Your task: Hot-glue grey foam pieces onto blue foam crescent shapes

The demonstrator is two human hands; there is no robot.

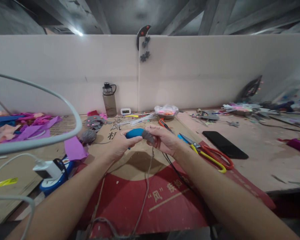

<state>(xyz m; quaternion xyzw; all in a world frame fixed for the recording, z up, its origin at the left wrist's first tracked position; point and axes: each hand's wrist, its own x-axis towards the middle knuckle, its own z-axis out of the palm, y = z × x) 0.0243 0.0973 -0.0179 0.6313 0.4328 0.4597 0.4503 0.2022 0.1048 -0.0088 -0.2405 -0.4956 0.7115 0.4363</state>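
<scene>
Above the cardboard on the table, a curved blue piece (134, 133) has its right end wrapped in grey yarn (148, 136). My left hand (121, 144) is closed on the blue end, its thumb lying along the near side. My right hand (165, 138) pinches the wrapped end, with the fingertips partly hidden. A loose grey strand (147, 186) hangs from that end, down over the red part of the cardboard. A ball of grey yarn (88, 136) lies to the left of my left hand.
Red-handled scissors (216, 156), yellow-handled scissors (211, 157), an orange cutter (164, 123) and a black phone (225, 144) lie to the right. A bottle (109, 101) stands behind. Coloured cloth (37, 131), a power strip with a charger (48, 171) and a white hoop-like cable (75, 116) are left.
</scene>
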